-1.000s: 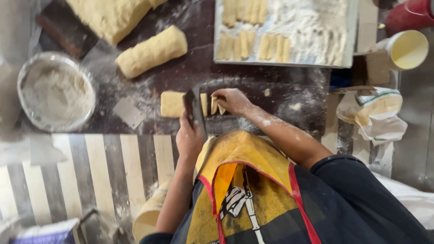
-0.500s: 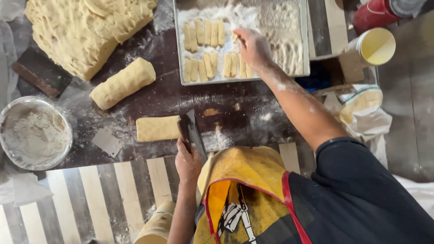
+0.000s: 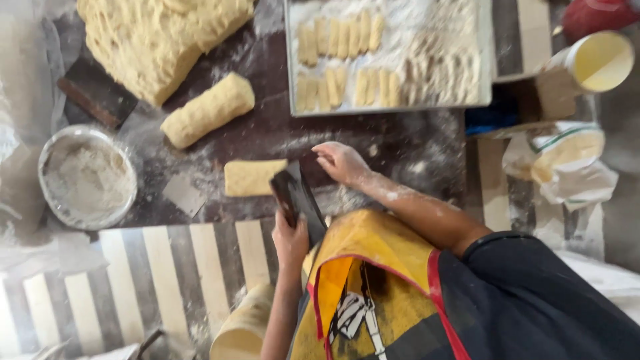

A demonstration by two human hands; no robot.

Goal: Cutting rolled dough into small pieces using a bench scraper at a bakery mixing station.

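Observation:
My left hand (image 3: 291, 235) grips a dark metal dough scraper (image 3: 297, 198), its blade standing just right of a flat rectangular slab of dough (image 3: 253, 177) on the dark floured table (image 3: 393, 143). My right hand (image 3: 341, 163), dusted with flour, hovers over the table right of the scraper with fingers apart and nothing in it. A metal tray (image 3: 393, 57) at the far side holds several short cut dough sticks in rows on flour.
A dough log (image 3: 208, 110) and a big dough mass (image 3: 157, 37) lie at the far left. A bowl of flour (image 3: 88, 178) sits at left, a small flat scraper (image 3: 183, 195) beside it. A yellow cup (image 3: 600, 61) and a bag (image 3: 563, 163) stand right.
My right hand has come back from the tray to the table beside the scraper, now without dough pieces. The left hand keeps hold of the scraper by the slab.

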